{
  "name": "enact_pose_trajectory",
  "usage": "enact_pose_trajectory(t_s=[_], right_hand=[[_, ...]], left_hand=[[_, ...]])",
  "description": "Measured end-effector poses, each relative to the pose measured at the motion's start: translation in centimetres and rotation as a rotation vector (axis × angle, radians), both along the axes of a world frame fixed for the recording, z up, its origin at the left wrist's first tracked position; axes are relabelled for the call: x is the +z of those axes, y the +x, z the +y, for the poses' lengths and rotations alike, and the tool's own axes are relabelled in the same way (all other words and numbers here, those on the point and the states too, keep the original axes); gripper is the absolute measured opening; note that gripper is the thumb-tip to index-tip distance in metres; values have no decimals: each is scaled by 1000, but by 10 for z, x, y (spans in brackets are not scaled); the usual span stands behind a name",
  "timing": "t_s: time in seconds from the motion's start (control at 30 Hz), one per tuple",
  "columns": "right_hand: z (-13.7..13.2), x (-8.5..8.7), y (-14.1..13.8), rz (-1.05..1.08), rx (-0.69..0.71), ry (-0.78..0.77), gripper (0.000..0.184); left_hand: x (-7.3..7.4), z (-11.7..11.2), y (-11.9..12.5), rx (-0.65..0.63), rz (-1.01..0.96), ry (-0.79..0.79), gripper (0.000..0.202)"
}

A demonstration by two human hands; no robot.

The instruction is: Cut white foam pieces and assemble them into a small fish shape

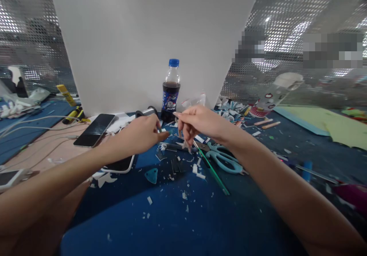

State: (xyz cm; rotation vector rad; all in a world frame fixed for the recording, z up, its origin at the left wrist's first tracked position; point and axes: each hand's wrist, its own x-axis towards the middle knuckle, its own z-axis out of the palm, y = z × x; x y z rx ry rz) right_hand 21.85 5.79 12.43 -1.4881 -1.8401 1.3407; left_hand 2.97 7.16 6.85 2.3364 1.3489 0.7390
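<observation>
My left hand [146, 133] is over the middle of the desk, its thumb and fingers drawn together. A small teal bit shows at its fingertips, too blurred to name. Facing it, my right hand [197, 123] has curled, smeared fingers; what they hold, if anything, cannot be made out. Below the right hand lie a green-and-white stick [215, 173] and blue-handled scissors [225, 158]. A blue rounded triangular piece [151, 175] rests nearer me among white scraps [195, 168]. Behind both hands stands a capped Pepsi bottle [171, 95], partly full of dark drink.
A phone [96, 129], cables [40, 117] and a glue stick [66, 94] are at left. A white board [143, 38] stands at the back. On the right are a cup with a white lid [275, 95], yellow paper sheets [341, 126] and a screwdriver shaft [318, 173].
</observation>
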Motion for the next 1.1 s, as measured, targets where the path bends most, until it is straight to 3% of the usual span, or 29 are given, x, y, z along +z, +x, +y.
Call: enact_pose_trajectory(t_s=[0.17, 0.27, 0.33, 0.47, 0.63, 0.77, 0.9, 1.1], right_hand=[[4, -12, -8, 195, -87, -48, 44], [9, -20, -10, 254, -110, -42, 43], [13, -21, -8, 251, -126, -31, 42], [21, -17, 3, 152, -121, -16, 38], [15, -20, 29, -177, -162, 134, 28], [-15, -35, 64, -528, -146, 264, 23], [-43, -52, 100, -760, -77, 298, 25], [-35, -66, 123, -873, 48, 242, 19]], left_hand=[[-5, -10, 20, -274, -161, -397, 49], [-7, -16, 31, -337, -268, -581, 31], [-7, -19, 33, -305, -333, -641, 23], [-9, -27, 24, -178, -420, -682, 29], [-17, -54, 4, -111, -410, -806, 32], [-19, -79, -17, -55, -401, -833, 38], [-27, -93, -34, 20, -390, -726, 44], [-50, -104, -50, 161, -491, -580, 41]])
